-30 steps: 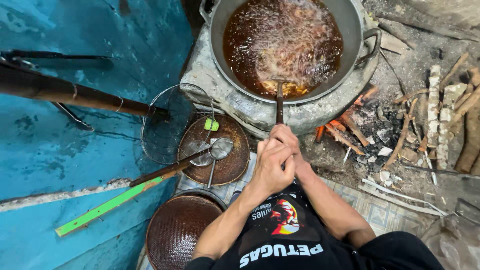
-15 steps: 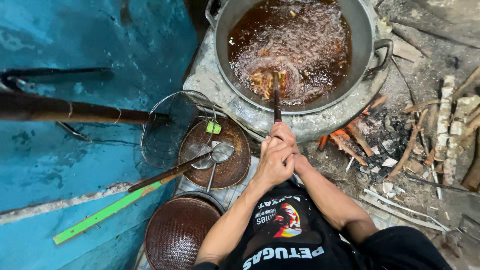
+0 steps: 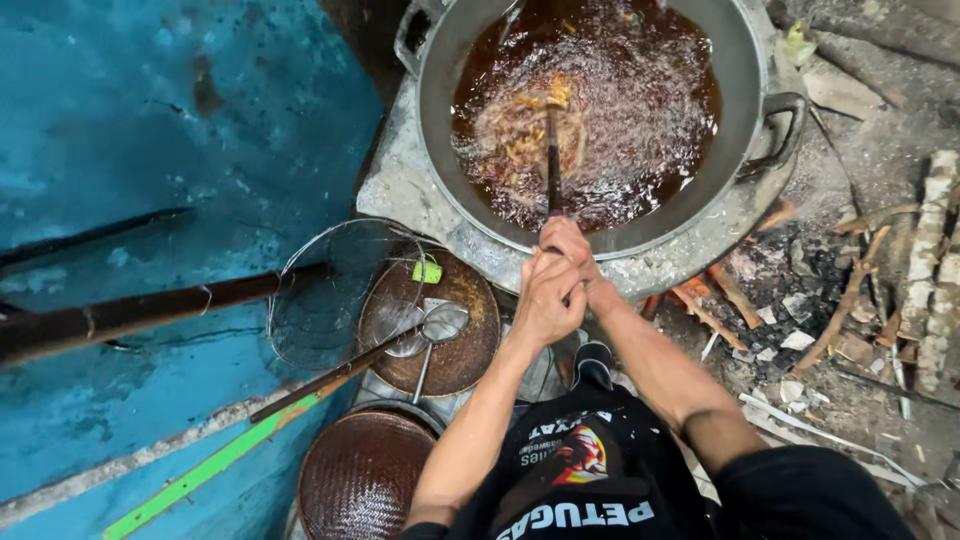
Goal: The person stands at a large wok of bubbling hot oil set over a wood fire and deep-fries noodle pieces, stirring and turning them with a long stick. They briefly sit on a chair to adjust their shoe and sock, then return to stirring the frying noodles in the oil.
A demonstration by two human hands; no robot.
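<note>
Both my hands grip one long dark stirring handle. My left hand is closed round its near end, and my right hand is closed on it just above. The handle reaches into a big metal wok full of bubbling brown oil with pale yellow strips frying in the middle. The wok sits on a rough grey stone stove.
A wire skimmer basket on a long wooden pole lies left of the stove. Round woven brown trays, a small ladle and a green stick lie below. Firewood and ash lie at right. Blue wall at left.
My hands and the handle have pushed further into the wok, from its near rim toward the middle. The view has moved closer.
</note>
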